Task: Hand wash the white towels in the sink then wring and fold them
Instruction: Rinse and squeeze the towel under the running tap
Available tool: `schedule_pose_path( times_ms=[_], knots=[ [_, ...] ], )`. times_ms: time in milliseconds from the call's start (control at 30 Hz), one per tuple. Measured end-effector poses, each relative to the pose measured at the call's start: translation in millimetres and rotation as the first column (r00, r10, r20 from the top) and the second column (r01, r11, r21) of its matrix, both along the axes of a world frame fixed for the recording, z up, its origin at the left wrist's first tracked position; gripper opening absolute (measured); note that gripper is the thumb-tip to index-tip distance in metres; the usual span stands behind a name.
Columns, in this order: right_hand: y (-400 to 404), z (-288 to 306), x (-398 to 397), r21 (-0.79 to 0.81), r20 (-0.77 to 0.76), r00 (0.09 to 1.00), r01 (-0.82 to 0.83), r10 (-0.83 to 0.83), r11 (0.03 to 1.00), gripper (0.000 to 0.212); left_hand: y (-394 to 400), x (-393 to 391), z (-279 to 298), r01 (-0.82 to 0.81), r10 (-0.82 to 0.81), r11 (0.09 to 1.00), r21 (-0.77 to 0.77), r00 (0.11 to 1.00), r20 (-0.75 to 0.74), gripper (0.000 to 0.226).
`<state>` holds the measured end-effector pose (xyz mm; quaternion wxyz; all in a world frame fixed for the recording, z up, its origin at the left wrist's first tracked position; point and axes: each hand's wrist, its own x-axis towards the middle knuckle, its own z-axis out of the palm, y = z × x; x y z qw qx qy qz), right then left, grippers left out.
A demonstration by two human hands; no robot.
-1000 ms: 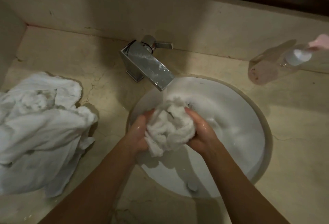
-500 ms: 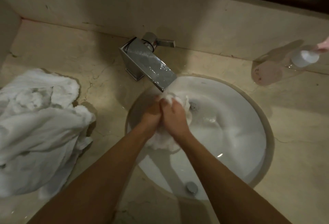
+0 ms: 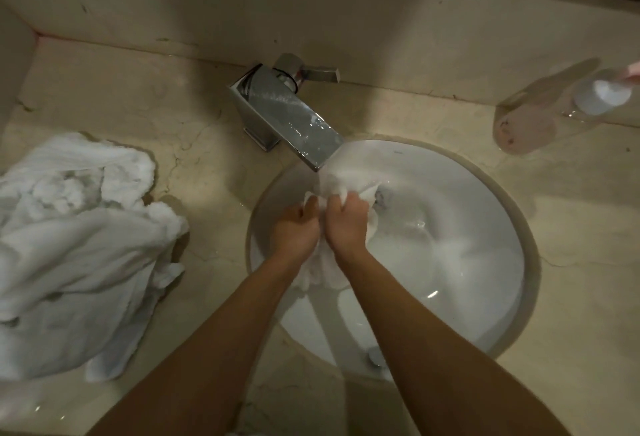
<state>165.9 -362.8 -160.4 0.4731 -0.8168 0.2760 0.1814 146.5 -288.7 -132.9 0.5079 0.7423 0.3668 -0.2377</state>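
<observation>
White towel [image 3: 341, 186] in both hands, unlabelled

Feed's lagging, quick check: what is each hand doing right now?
Left hand: fingers curled, gripping the white towel in the sink.
Right hand: fingers curled, gripping the same towel.

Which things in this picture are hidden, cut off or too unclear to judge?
Head view only:
- Towel in the sink: mostly hidden by the left hand and right hand that grip it; its size is unclear.
- Water under the faucet: too blurred to tell if it runs.
- Bottle: its pump is cut off by the right edge.
- Towel pile: cut off by the left edge; the count is unclear.
- Drain: partly covered by towel.
</observation>
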Motion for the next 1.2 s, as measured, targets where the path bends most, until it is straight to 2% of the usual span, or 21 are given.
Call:
schedule_pose_path(
  times_ms=[33, 67, 133, 200, 233, 300, 333, 367, 433, 533, 567, 633, 667, 700, 767, 867, 900, 967, 1033, 1100, 1200],
  knots=[
    [-1, 1, -8, 0.18, -0.065, 0.986, 0.164, -0.155, 0.97, 0.03, 4, -1, -1, -0.024, 0.024, 1.0, 0.012, 1.0, 0.005, 0.042],
    [-7, 2, -15, 0.363, -0.18, 0.941, 0.336, -0.288, 0.869, 0.025, 8, -5, -3, -0.073, 0.073, 0.997, 0.002, 0.997, 0.007, 0.035],
    [-32, 1, -30, 0.563, -0.404, 0.83, 0.557, -0.384, 0.611, 0.027, 16, -10, -10, -0.276, 0.279, 0.956, -0.101, 0.96, 0.011, 0.02],
    [-55, 4, -43, 0.641, -0.545, 0.779, 0.626, -0.31, 0.445, 0.034, 24, -14, -16, -0.48, 0.47, 0.83, -0.284, 0.876, -0.109, 0.015],
    [-63, 8, -48, 0.69, -0.576, 0.778, 0.627, -0.25, 0.363, 0.038, 28, -16, -15, -0.54, 0.507, 0.742, -0.396, 0.84, -0.194, 0.019],
    [-73, 17, -48, 0.775, -0.55, 0.823, 0.567, -0.143, 0.281, 0.046, 35, -17, -18, -0.552, 0.429, 0.612, -0.567, 0.834, -0.348, 0.034],
    [-72, 23, -43, 0.801, -0.495, 0.862, 0.501, -0.109, 0.327, 0.048, 36, -17, -20, -0.523, 0.369, 0.604, -0.602, 0.852, -0.37, 0.026],
    [-68, 32, -35, 0.806, -0.418, 0.904, 0.414, -0.087, 0.423, 0.048, 35, -20, -19, -0.5, 0.334, 0.609, -0.616, 0.866, -0.373, 0.016],
    [-56, 46, -24, 0.74, -0.259, 0.964, 0.238, -0.06, 0.629, 0.051, 30, -19, -16, -0.484, 0.329, 0.623, -0.615, 0.875, -0.355, 0.028],
    [-32, 55, -19, 0.584, -0.156, 0.986, 0.05, 0.052, 0.811, 0.074, 10, -9, -9, -0.462, 0.424, 0.702, -0.542, 0.882, -0.203, 0.036],
    [-24, 57, -17, 0.524, -0.104, 0.99, -0.03, 0.099, 0.851, 0.064, 5, -6, -6, -0.453, 0.454, 0.738, -0.5, 0.881, -0.129, 0.034],
    [-14, 57, -6, 0.302, 0.055, 0.978, -0.209, 0.202, 0.93, 0.035, -1, 0, -7, -0.349, 0.38, 0.82, -0.453, 0.925, -0.025, 0.037],
    [-12, 49, 4, 0.142, 0.091, 0.979, -0.196, 0.184, 0.97, 0.037, -4, 1, -5, -0.299, 0.331, 0.843, -0.448, 0.944, -0.007, 0.038],
    [-10, 42, 14, 0.024, 0.082, 0.988, -0.13, 0.128, 0.991, 0.039, -6, -1, 0, -0.271, 0.309, 0.854, -0.445, 0.951, 0.014, 0.038],
    [-3, 33, 20, 0.001, 0.029, 0.996, -0.089, 0.089, 0.996, 0.04, -1, -1, 0, -0.273, 0.317, 0.88, -0.388, 0.947, 0.051, 0.035],
    [6, 27, 9, 0.052, 0.071, 0.953, -0.3, 0.296, 0.953, 0.03, 11, 7, -14, -0.36, 0.415, 0.844, -0.398, 0.908, 0.058, 0.029],
    [5, 24, 11, 0.043, 0.089, 0.95, -0.305, 0.3, 0.951, 0.03, 12, 8, -14, -0.38, 0.432, 0.835, -0.399, 0.901, 0.046, 0.031],
    [1, 20, 22, 0.014, 0.059, 0.991, -0.125, 0.124, 0.992, 0.031, 7, 10, -11, -0.298, 0.339, 0.858, -0.418, 0.941, 0.025, 0.03],
    [1, 20, 26, 0.105, 0.032, 0.999, 0.012, -0.015, 0.994, 0.027, 0, 12, -6, -0.23, 0.285, 0.876, -0.425, 0.956, 0.07, 0.023],
    [2, 25, 20, 0.267, 0.011, 1.0, -0.011, 0.009, 0.964, 0.028, 4, 13, -4, -0.307, 0.366, 0.861, -0.406, 0.928, 0.076, 0.023],
    [-19, 29, 9, 0.407, 0.01, 1.0, 0.01, -0.015, 0.914, 0.027, 21, 4, -2, -0.404, 0.415, 0.775, -0.486, 0.905, -0.09, 0.013]
  ],
)
